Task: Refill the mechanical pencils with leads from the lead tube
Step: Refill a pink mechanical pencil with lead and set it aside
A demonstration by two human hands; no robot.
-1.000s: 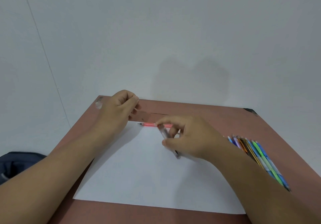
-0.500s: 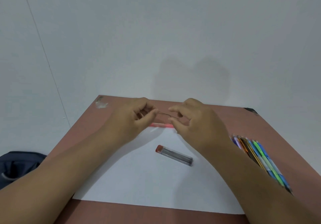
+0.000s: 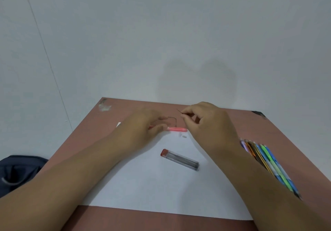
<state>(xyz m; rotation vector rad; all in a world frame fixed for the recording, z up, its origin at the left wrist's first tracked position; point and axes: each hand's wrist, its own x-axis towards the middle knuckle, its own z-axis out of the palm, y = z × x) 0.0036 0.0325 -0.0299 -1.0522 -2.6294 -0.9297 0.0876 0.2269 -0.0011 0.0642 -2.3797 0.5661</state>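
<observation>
I see both hands up at the far edge of the paper (image 3: 143,180). Left hand (image 3: 143,130) grips the pink pencil (image 3: 176,129) between thumb and fingers; the pencil lies roughly left-right along the paper's far edge, its right end sticking out of the hand. A thin dark curved line arcs from the left fingertips down to the pencil; I can't tell what it is. Right hand (image 3: 206,123) is just right of the pencil, thumb and forefinger pinched on a thin dark lead (image 3: 179,111), tip poking out to the far left, other fingers curled. Small white piece (image 3: 184,136) sits on the paper just near of the pencil's right end, loose. Lead tube (image 3: 180,159) lies flat mid-paper, between the forearms, red cap at its left end, angled near-right, touched by neither hand. Row of pencils (image 3: 268,164) on the table (image 3: 268,123) right of the paper, partly hidden by my right forearm. Dark bag (image 3: 19,171) off the table's left side, low.
</observation>
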